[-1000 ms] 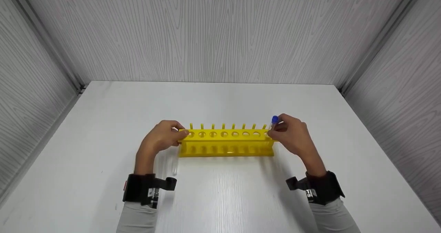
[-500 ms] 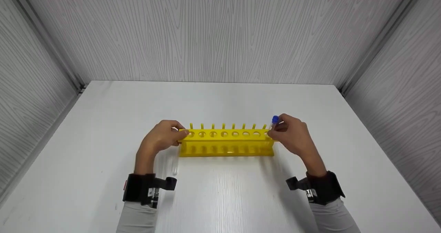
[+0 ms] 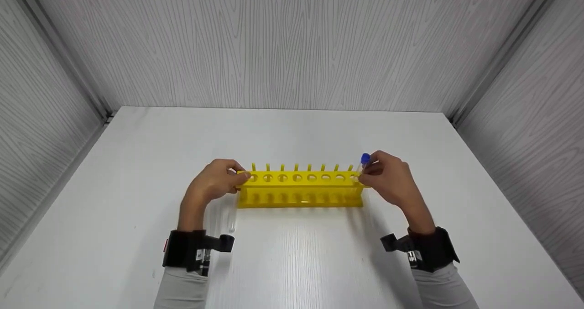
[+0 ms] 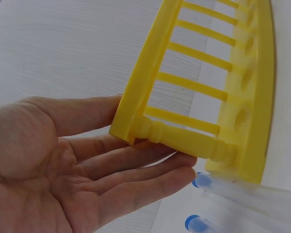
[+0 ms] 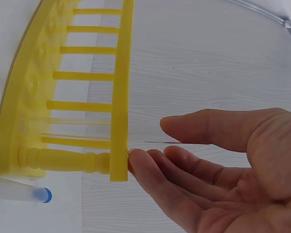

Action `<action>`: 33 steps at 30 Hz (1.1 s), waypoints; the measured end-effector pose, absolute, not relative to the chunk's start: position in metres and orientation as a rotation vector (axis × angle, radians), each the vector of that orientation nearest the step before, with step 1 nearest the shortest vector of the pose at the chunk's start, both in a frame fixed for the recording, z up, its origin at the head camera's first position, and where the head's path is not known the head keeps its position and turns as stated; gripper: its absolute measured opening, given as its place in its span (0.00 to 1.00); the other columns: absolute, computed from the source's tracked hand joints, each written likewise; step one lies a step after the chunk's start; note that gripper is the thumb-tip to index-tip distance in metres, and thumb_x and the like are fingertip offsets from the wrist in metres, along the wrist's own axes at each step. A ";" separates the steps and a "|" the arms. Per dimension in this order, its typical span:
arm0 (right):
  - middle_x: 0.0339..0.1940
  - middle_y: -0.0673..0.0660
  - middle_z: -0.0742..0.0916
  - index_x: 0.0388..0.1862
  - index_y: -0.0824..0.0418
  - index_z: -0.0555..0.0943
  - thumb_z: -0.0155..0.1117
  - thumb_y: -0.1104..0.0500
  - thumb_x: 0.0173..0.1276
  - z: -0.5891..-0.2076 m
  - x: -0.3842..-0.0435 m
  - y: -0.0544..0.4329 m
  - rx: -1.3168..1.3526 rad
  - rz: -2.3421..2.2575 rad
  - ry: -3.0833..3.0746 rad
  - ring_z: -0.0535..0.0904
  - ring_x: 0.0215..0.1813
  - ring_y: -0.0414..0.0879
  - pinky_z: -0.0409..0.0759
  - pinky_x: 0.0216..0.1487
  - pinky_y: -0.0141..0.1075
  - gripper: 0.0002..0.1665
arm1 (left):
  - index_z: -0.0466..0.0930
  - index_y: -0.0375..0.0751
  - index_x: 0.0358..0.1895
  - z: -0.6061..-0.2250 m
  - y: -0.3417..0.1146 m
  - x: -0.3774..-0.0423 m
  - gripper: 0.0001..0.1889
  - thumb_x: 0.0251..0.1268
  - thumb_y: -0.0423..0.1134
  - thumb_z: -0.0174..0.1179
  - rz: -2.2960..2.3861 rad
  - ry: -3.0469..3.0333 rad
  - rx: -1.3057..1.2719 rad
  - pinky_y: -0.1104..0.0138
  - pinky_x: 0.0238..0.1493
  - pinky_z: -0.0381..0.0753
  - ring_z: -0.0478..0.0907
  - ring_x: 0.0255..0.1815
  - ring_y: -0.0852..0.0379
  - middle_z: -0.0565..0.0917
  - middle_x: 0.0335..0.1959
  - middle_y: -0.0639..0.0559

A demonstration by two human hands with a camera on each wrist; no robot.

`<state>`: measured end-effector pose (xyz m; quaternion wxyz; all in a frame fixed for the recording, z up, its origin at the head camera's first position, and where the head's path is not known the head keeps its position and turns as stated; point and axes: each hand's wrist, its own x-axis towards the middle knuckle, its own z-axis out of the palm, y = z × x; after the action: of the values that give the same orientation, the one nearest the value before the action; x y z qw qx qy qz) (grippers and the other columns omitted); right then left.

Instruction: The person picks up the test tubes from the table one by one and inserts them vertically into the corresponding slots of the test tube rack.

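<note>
At the right end of the yellow rack (image 3: pixel 296 186), your right hand (image 3: pixel 390 179) has its thumb and fingers curled narrowly round a blue-capped tube (image 3: pixel 364 160); how firmly they press, you cannot tell from the wrist view. The clear tube is cap up, leaning slightly right, and its body runs down through the rack. At the left end, your left hand (image 3: pixel 216 177) grips the rack, thumb over its top and fingers beneath, along the end post (image 4: pixel 184 140). The rack stands upright across the middle of the white table (image 3: pixel 301 263). Just left of it, toward the near side, loose tubes (image 4: pixel 198 224) with blue caps lie by your left hand; another capped tube (image 5: pixel 41 195) lies beside the rack's right end. Black straps (image 3: pixel 185 249) circle your wrists, and wood-grain panels (image 3: pixel 292 44) rise at the far, left and right sides.
</note>
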<state>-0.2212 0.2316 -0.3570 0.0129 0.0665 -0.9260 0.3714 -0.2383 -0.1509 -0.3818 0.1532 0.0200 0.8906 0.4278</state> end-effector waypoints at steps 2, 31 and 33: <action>0.48 0.66 0.89 0.51 0.67 0.79 0.68 0.59 0.66 -0.356 -0.221 0.232 0.202 1.157 -2.892 0.87 0.52 0.59 0.85 0.53 0.51 0.18 | 0.81 0.37 0.57 -0.382 -0.151 -0.238 0.18 0.76 0.47 0.57 1.226 2.552 0.055 0.49 0.58 0.78 0.85 0.52 0.41 0.85 0.56 0.38; 0.51 0.68 0.87 0.54 0.65 0.79 0.59 0.55 0.74 -0.367 -0.234 0.248 -0.026 1.077 -2.932 0.87 0.44 0.56 0.86 0.44 0.42 0.17 | 0.80 0.39 0.61 -0.379 -0.150 -0.237 0.22 0.75 0.50 0.57 1.180 2.554 0.010 0.47 0.62 0.76 0.85 0.52 0.44 0.84 0.59 0.37; 0.51 0.68 0.87 0.54 0.65 0.79 0.59 0.55 0.75 -0.369 -0.236 0.249 -0.037 1.072 -2.938 0.87 0.44 0.57 0.86 0.43 0.42 0.17 | 0.80 0.39 0.61 -0.378 -0.151 -0.237 0.22 0.75 0.50 0.57 1.180 2.554 0.011 0.48 0.62 0.77 0.85 0.52 0.44 0.84 0.59 0.37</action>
<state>-0.2357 0.2485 -0.3693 0.0068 -0.0117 -0.9394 0.3426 -0.2368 -0.1505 -0.3785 0.1633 0.0038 0.8956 0.4138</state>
